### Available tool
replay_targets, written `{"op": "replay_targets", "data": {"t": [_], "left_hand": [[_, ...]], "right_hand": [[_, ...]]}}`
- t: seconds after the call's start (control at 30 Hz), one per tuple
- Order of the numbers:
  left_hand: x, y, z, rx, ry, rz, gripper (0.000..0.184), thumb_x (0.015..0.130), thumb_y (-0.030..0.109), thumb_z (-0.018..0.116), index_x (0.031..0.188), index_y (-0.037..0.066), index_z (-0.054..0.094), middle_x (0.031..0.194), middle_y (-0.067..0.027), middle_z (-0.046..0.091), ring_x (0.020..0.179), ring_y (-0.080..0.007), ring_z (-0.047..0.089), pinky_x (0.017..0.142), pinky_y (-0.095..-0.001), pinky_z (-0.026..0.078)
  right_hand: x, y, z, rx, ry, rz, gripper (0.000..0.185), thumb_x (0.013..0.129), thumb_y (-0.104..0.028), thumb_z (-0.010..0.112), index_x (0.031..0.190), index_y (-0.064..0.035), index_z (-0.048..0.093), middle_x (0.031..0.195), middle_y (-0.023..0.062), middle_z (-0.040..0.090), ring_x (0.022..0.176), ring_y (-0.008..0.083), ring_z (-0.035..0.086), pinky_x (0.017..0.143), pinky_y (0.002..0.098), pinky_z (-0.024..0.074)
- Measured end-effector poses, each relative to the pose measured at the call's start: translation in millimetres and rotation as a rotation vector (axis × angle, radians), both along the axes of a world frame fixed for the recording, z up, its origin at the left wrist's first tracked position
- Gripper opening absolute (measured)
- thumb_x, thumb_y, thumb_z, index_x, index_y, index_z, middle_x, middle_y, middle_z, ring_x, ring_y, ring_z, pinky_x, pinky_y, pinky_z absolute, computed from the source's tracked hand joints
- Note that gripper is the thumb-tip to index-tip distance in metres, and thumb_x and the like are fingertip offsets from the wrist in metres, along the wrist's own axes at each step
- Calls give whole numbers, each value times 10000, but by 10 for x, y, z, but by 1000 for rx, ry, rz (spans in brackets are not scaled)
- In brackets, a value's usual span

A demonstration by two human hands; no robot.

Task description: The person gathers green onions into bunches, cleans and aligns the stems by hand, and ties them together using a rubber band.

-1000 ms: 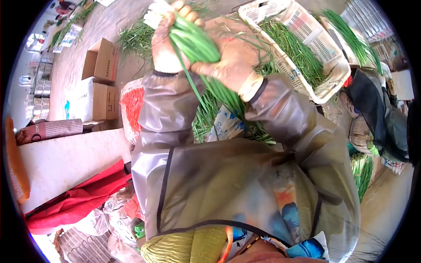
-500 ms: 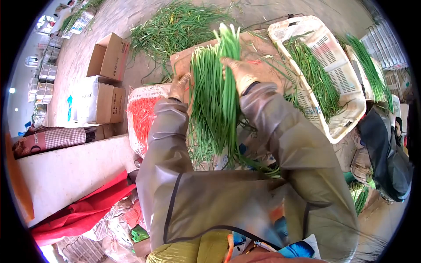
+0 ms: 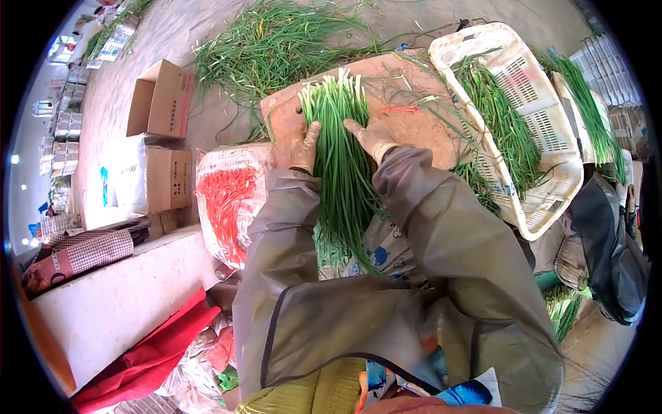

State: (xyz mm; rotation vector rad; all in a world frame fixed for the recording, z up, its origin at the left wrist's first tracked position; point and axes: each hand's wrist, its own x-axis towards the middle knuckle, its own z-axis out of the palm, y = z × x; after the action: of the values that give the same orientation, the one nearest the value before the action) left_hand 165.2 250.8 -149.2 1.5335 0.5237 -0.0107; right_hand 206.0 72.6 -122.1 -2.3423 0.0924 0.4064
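Observation:
A thick bunch of green garlic chives (image 3: 339, 159) lies on a brown board (image 3: 420, 134), pale ends pointing away from me and leaves hanging toward my lap. My gloved left hand (image 3: 305, 146) grips the bunch's left side. From the other side my gloved right hand (image 3: 372, 138) presses on it, thumb on top and the other fingers mostly hidden. A few red ties (image 3: 401, 109) lie on the board to the right of the pale ends. A pile of red ties (image 3: 224, 207) sits on a white printed bag (image 3: 255, 162) beside my left forearm.
A white plastic crate (image 3: 552, 224) with loose chives stands at the right. Beyond the board, a heap of loose chives (image 3: 269, 45) covers the floor. Cardboard boxes (image 3: 169, 103) stand at the left, behind a white ledge (image 3: 131, 276). More chives (image 3: 586, 96) lie beyond the crate.
The raised handful in my right hand has come down and merged with the rest into one bunch. Its pale ends are now nearly level, and both hands have moved nearer me.

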Motion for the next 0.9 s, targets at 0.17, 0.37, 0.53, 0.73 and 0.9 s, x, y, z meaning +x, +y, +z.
{"op": "replay_targets", "data": {"t": [0.17,0.37,0.53,0.73,0.9], "left_hand": [[-251,-751,7,461,-107,-189,910,754,486,628,1350,-56,205,1302,-295,353,1214,-397,352,1004,-393,291],[-382,-873,-284,507,-17,-84,1246,533,457,779,1394,9,-3,1311,-300,314,1203,-416,340,1004,-414,285],[-238,-977,-311,893,170,73,1199,538,462,762,1397,29,46,1109,-268,515,1006,-396,527,851,-423,424],[-264,-1048,-33,894,212,-66,1217,488,385,803,1391,44,62,1060,-251,560,964,-384,561,820,-415,446],[-261,-979,-225,972,139,-50,1219,470,342,819,1383,8,85,1181,-276,472,1082,-390,484,922,-416,379]], "right_hand": [[102,-94,-208,697,500,-84,604,781,-491,600,1141,-9,544,1001,111,603,855,213,565,774,325,443],[61,196,112,-230,178,172,819,780,-497,557,1239,130,300,1113,276,537,1052,362,527,891,382,411],[39,467,-432,-142,57,134,796,761,-498,564,1201,128,345,1053,260,573,984,348,572,849,400,435],[-279,-746,161,-29,-339,267,491,804,-426,521,1064,-15,587,974,201,622,940,344,584,835,400,436],[-391,-3026,558,74,-17,-264,259,809,-254,594,988,-74,645,883,126,643,815,177,602,744,267,465]]}}
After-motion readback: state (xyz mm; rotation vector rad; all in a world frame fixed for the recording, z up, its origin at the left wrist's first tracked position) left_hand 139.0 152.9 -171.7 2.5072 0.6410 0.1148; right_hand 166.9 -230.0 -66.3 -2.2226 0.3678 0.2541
